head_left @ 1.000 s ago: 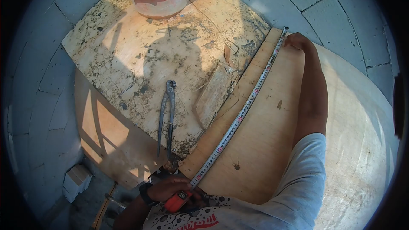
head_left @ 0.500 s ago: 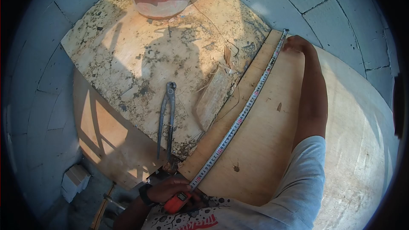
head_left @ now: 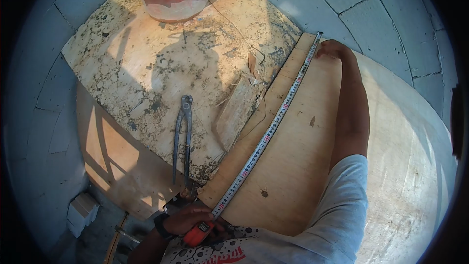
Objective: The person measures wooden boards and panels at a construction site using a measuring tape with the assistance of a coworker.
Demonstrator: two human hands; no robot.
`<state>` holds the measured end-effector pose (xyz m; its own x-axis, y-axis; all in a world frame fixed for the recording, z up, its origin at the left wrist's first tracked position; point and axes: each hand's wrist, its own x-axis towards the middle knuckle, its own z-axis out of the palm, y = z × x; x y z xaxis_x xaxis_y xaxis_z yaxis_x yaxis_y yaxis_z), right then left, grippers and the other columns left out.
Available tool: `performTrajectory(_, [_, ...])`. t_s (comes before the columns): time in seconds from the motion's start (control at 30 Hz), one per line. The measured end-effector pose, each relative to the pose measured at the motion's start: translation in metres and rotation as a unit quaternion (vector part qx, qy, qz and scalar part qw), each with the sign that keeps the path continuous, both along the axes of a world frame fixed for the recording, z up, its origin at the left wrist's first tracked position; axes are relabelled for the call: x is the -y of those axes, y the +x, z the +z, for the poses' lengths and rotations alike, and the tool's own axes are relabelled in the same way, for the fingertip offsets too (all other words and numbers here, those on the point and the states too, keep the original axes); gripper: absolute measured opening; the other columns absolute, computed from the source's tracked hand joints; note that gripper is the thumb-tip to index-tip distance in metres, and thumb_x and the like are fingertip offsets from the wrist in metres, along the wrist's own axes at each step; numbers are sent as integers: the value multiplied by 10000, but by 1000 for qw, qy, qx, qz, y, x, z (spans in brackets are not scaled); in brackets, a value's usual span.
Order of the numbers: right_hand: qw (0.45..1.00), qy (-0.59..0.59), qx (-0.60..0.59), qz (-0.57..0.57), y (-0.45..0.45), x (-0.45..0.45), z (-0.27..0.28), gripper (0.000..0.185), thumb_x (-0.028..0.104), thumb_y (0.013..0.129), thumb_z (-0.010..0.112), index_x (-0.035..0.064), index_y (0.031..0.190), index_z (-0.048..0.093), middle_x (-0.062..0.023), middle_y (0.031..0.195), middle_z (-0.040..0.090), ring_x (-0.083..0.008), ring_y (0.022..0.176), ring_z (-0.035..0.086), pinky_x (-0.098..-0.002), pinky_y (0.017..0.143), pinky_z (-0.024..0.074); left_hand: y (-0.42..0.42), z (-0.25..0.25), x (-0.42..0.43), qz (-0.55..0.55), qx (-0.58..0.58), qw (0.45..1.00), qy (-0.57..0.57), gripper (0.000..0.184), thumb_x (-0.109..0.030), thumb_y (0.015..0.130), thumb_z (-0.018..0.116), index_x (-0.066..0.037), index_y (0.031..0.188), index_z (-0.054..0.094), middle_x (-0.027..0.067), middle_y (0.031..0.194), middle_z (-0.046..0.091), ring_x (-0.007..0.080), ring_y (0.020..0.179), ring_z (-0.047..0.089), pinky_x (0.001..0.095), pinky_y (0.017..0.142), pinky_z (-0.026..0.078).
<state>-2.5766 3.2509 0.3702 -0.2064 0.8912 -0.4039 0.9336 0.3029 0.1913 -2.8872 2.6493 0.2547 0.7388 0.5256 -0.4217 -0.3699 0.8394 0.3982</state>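
A measuring tape blade [head_left: 266, 137] lies stretched diagonally over the plywood [head_left: 288, 166], its far tip near the block wall. My left hand [head_left: 188, 219], with a dark band on the wrist, is closed round the red tape case [head_left: 198, 233] at the plywood's near edge. At the far end my right hand [head_left: 331, 49] rests on the wood just right of the tape tip, fingers curled; what they hold, if anything, is hidden. Pincers [head_left: 182, 134] lie with their handles towards me on a stained board [head_left: 146, 68], left of the tape.
A bucket [head_left: 178, 2] with a yellow-green handle stands at the back of the stained board. A wood offcut [head_left: 235, 110] lies beside the tape. Grey block walls [head_left: 386, 29] surround the boards. White blocks [head_left: 82, 212] sit low at the left.
The whole view has shifted slightly, so the boards, bucket and pincers appear a little further left. Both hands and the tape keep their places on the wood.
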Motion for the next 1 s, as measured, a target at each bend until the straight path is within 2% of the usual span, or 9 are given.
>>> performTrajectory(0.03, [1000,-13,-10,-20,0,0,1,517,429,609,768,26,922,688,-109,888,623,-249,847,585,-403,769,473,0,1,0,4,11,1000,-6,366,-202,1027,477,72,1240,595,176,1096,702,201,995,683,314,862,561])
performTrajectory(0.13, [999,-37,10,-31,-8,7,7,544,447,605,779,24,933,678,-118,910,622,-259,867,580,-414,789,466,-2,7,-3,-2,-4,1000,-6,362,-197,1034,463,71,1239,595,177,1108,698,204,1016,678,316,873,558])
performTrajectory(0.23, [998,-37,-19,-41,-4,6,6,567,460,598,792,30,945,662,-107,878,613,-252,860,576,-405,796,457,-3,7,-2,-4,-16,1000,6,362,-191,1038,454,70,1252,585,175,1123,693,204,1033,673,316,874,556])
performTrajectory(0.4, [999,-36,14,-23,-6,9,7,588,463,586,808,32,952,647,-97,854,611,-250,859,572,-395,805,445,-1,1,2,5,-9,1000,15,369,-184,1040,449,67,1284,563,171,1139,688,197,1043,668,312,877,553])
performTrajectory(0.63, [999,-18,3,-28,-11,17,10,559,455,583,819,30,903,646,-97,844,608,-253,860,569,-389,797,437,-5,9,-5,-17,-3,1000,-26,367,-189,1040,453,68,1269,578,163,1122,699,185,1036,668,295,885,540])
performTrajectory(1.0, [999,-25,-16,-39,-5,11,5,529,454,622,797,22,904,679,-114,853,628,-244,857,578,-399,793,452,-5,7,-6,-20,-7,1000,-5,372,-200,1032,461,67,1257,588,159,1132,702,178,1049,663,290,921,509])
